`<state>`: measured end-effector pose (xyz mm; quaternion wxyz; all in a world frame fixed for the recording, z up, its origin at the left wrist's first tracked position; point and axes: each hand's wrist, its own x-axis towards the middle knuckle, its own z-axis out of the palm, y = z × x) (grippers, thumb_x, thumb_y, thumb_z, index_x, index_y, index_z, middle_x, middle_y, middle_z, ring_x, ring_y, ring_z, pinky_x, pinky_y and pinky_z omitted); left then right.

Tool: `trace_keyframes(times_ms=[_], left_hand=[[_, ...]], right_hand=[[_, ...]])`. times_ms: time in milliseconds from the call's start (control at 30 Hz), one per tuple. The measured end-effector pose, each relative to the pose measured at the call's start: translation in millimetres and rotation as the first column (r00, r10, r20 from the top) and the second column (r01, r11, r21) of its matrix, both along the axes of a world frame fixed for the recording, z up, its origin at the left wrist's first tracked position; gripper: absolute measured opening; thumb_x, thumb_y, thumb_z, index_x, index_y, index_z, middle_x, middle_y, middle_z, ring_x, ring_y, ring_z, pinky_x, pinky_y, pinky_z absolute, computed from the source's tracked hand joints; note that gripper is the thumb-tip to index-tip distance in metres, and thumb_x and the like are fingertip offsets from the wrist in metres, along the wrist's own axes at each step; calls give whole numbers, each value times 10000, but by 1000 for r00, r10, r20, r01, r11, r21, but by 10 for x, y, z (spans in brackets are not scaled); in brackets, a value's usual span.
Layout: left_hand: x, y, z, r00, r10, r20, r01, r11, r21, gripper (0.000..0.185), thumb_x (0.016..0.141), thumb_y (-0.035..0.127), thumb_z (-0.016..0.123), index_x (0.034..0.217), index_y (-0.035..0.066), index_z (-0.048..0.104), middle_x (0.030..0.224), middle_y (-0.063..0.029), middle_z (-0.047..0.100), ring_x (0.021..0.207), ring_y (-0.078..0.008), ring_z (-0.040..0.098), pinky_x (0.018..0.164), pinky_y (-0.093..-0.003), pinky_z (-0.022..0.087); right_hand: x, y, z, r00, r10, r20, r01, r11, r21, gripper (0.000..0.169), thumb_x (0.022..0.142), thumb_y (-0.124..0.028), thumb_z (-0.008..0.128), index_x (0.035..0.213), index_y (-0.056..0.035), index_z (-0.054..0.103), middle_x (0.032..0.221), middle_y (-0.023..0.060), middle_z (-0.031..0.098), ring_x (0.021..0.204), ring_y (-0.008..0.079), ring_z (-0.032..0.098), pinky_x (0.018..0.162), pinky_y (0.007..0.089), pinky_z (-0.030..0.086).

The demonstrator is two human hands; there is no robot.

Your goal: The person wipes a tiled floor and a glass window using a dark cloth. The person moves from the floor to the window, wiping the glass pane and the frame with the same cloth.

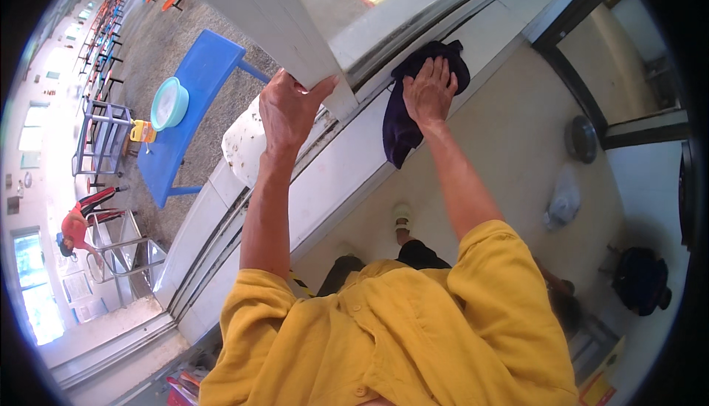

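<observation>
My left hand (pixel 291 109) grips the lower end of a white sliding window frame (pixel 310 35), its thumb laid across the frame's face. The other fingers are partly hidden behind the edge. My right hand (pixel 431 87) lies flat on a bunched dark cloth (pixel 400 131), pressing it to the white tiled sill (pixel 343 159). One end of the cloth hangs over the sill's inner edge. Dirty window tracks (pixel 227 228) run along the sill. Below my left wrist, a white piece with dark specks (pixel 243 145) lies on the outer side; its material is unclear.
Outside stands a blue table (pixel 191 95) with a turquoise basin (pixel 170 104) and a yellow jug (pixel 143 131). A person (pixel 75 228) bends over a metal-framed cart (pixel 124 248). Indoors, a metal bowl (pixel 581 139) and a plastic bag (pixel 563 201) lie on the floor.
</observation>
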<state>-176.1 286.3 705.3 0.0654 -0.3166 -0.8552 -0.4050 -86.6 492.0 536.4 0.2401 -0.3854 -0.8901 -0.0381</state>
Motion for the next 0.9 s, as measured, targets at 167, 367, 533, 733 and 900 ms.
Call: trace_keyframes(times_ms=[167, 367, 533, 733, 900], left_hand=[[-103, -49, -44, 988, -129, -90, 137, 986, 95, 335, 718, 209, 864, 924, -10, 717, 758, -114, 678, 651, -222, 649, 614, -336, 503], [-131, -144, -59, 975, -155, -157, 160, 987, 24, 300, 711, 204, 858, 911, 23, 726, 798, -103, 694, 723, -237, 628, 789, -369, 480], [-54, -399, -35, 974, -102, -202, 105, 994, 2, 272, 718, 210, 859, 920, 71, 742, 903, -68, 723, 950, -278, 583, 930, -401, 409], [16, -1071, -20, 992, -45, -117, 45, 999, -4, 272, 676, 167, 895, 898, 73, 769, 944, -63, 728, 995, -283, 586, 962, -402, 395], [160, -1871, 14, 998, 48, -36, -51, 996, -71, 220, 730, 63, 856, 923, 5, 768, 869, -128, 754, 754, -231, 710, 747, -342, 548]], right_hand=[[8, 30, -38, 998, 13, -54, -15, 999, -32, 594, 898, -377, 589, 1342, 15, 549, 1450, 183, 497, 1406, 292, 383, 1144, 485, 263], [-24, 62, -70, 993, -109, -51, 112, 993, 44, 507, 904, -298, 589, 1327, -21, 560, 1418, 139, 545, 1366, 266, 447, 1131, 454, 301], [-26, 80, -81, 982, -153, -110, 157, 987, 23, 539, 904, -269, 606, 1353, 16, 519, 1446, 194, 492, 1383, 307, 414, 1136, 478, 292], [-23, 81, -104, 978, -150, -146, 148, 989, -25, 609, 897, -251, 631, 1393, 52, 450, 1469, 227, 449, 1394, 333, 391, 1135, 490, 292], [-38, 80, -129, 976, -170, -134, 168, 985, -26, 634, 901, -270, 635, 1404, 62, 436, 1488, 233, 429, 1407, 342, 375, 1150, 492, 272]])
